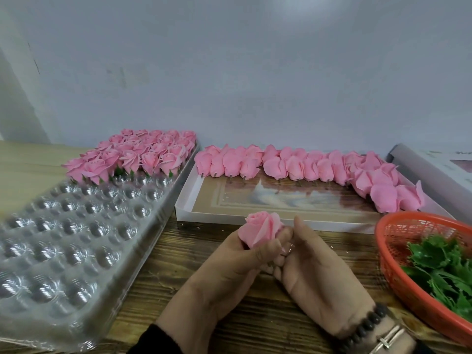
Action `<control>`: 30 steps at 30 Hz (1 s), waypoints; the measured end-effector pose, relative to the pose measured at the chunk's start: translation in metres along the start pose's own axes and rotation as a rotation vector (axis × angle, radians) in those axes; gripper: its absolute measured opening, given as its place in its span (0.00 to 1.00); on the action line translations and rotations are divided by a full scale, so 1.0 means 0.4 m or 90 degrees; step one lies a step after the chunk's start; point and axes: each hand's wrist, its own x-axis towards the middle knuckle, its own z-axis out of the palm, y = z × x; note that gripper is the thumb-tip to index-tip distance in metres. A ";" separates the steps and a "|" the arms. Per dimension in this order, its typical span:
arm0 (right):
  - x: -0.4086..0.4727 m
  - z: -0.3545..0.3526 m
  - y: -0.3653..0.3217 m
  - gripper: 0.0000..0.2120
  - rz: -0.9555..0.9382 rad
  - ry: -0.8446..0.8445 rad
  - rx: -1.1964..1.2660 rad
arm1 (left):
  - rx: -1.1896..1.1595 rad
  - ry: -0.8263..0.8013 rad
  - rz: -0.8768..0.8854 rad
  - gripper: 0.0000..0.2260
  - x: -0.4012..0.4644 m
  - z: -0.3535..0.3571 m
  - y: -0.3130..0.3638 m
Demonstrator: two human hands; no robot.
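Observation:
A pink artificial rose head (260,229) is held upright over the wooden table, near its front middle. My left hand (229,274) grips it from below, fingers curled round its base. My right hand (314,274) meets it from the right, its fingertips pinching at the flower's base; what they pinch is hidden. A clear plastic tray (63,238) with round cups lies at the left, its far rows filled with pink roses with green calyxes (132,154). A shallow white box lid (229,213) behind my hands holds a row of several plain pink rose heads (306,167).
A red mesh basket (398,241) of green plastic leaves (439,267) sits at the right front. A grey-white box (434,169) lies at the far right by the wall. Bare wooden table top (178,256) shows between the tray and my hands.

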 end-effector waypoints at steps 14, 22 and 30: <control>-0.003 0.009 0.008 0.19 0.009 0.103 0.033 | -0.073 0.051 0.023 0.40 -0.003 0.013 0.013; -0.005 -0.006 0.012 0.19 -0.049 0.165 -0.091 | -0.115 0.084 0.052 0.28 0.007 -0.003 -0.004; -0.010 0.007 0.018 0.06 -0.093 0.195 -0.390 | -0.111 0.089 0.040 0.26 0.007 0.007 -0.012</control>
